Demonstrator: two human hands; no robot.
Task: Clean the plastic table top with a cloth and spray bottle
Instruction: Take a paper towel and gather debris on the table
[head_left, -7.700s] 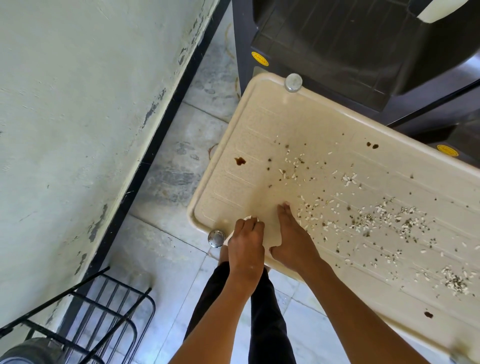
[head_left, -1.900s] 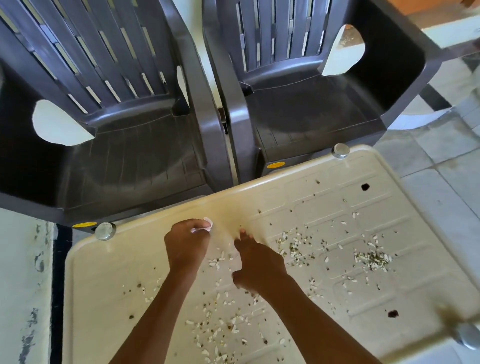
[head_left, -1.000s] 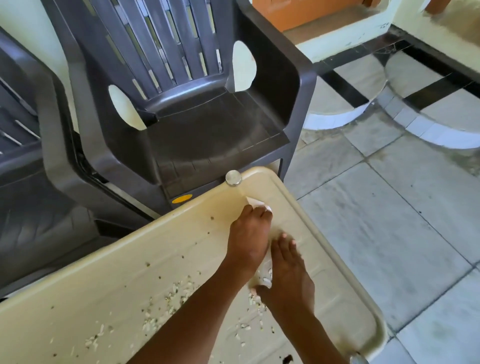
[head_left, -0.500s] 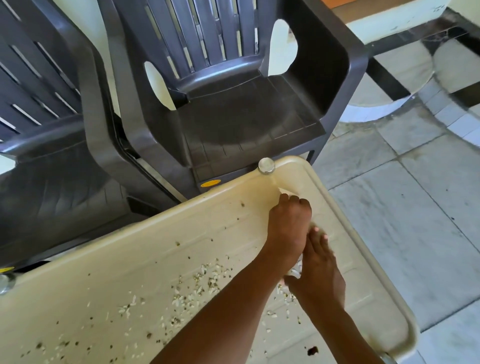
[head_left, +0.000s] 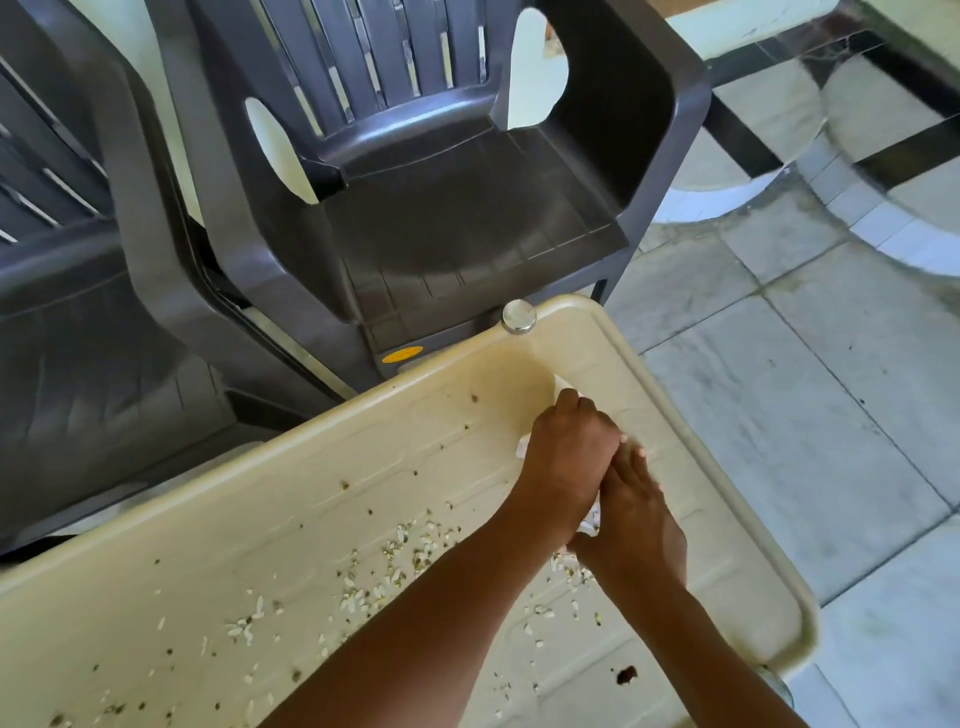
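Since a moment ago, both hands are drawing back from the round metal knob (head_left: 518, 316). My left hand (head_left: 569, 452) is gripping the crumpled white cloth (head_left: 565, 387) on the cream plastic table top (head_left: 311, 519); my right hand (head_left: 636, 525), fingers seemingly straight, is resting alongside.

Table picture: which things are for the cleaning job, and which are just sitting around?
For the job:
table top
cloth, gripped by the left hand
right hand, beside it
crumbs
dark spot

Just around:
dark chair
second dark chair
floor tiles
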